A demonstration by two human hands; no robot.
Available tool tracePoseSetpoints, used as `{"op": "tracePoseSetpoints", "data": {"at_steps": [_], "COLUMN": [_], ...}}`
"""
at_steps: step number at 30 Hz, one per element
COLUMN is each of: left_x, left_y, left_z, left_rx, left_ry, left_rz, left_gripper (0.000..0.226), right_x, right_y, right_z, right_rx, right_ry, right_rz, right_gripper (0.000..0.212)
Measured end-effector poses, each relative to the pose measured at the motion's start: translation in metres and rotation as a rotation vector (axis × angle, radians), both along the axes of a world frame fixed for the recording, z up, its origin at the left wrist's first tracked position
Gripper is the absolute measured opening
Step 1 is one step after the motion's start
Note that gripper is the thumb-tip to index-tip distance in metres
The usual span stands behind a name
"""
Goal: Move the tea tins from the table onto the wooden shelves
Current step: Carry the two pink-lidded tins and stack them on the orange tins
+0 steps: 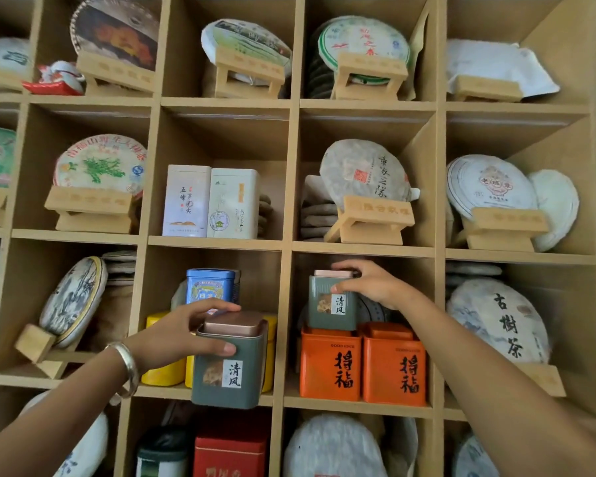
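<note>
The right hand is gripping a green tin labelled 清风, standing upright on the orange tins marked 福. The left hand is clamping a second 清风 tin upright before the yellow tins, in the compartment left of the first.

Left hand gripping a green tin; right hand on another green tin atop orange tins.
</note>
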State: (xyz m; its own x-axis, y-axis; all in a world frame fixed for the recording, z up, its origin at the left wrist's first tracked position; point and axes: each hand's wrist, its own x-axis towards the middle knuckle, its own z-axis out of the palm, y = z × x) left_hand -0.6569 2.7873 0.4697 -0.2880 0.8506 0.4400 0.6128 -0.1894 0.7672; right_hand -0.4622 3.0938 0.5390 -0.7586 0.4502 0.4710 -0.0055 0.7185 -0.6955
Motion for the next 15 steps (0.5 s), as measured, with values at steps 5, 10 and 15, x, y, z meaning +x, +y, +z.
{"op": "tracePoseSetpoints", "data": {"at_steps": [5,10,15], "left_x": [0.002,0.008,0.013], "left_y": [0.005,0.009,0.015], "left_z": [0.0,0.002,0.002], "left_rx": [-0.006,-0.003,0.012], "left_ry": [0.008,0.006,0.003], "left_rz": [0.005,-0.024,-0.044], "left_gripper": [0.062,0.061,0.057], "right_x": [-0.01,-0.013,-0.013], "right_y": [0.009,0.016,0.019], "right_z": [-0.004,-0.004,-0.004], "right_rx": [-0.003,-0.002,0.001], "right_ry": [-0.003,-0.01,-0.018], "right_rz": [0.014,0.038,0.036], "right_gripper": [0.055,0.054,0.056]}}
